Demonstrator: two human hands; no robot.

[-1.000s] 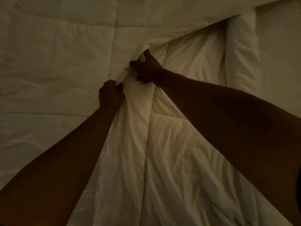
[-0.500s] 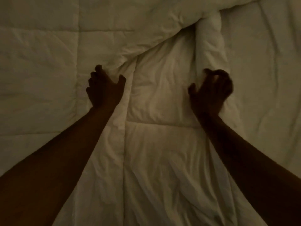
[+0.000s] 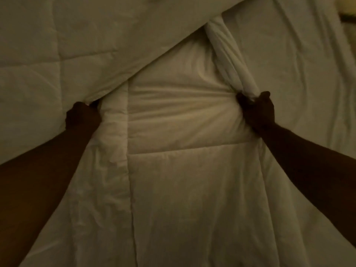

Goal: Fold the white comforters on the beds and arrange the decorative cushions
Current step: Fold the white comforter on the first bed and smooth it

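Note:
A white quilted comforter fills nearly the whole dim view, spread over the bed. A folded-over flap of it lies across the upper left. My left hand grips the comforter at the lower edge of that flap. My right hand holds a bunched, rolled ridge of the comforter that runs up and away from it. The fabric between my hands is pulled into tight horizontal creases. No cushions are in view.
A flatter, wrinkled stretch of white bedding lies to the right of the ridge. A small dark and yellowish patch shows at the top right corner; I cannot tell what it is.
A second ago both hands pinched one bunch together. They then let go and spread apart. Now each hand grips the comforter, far apart, stretching the panel between them.

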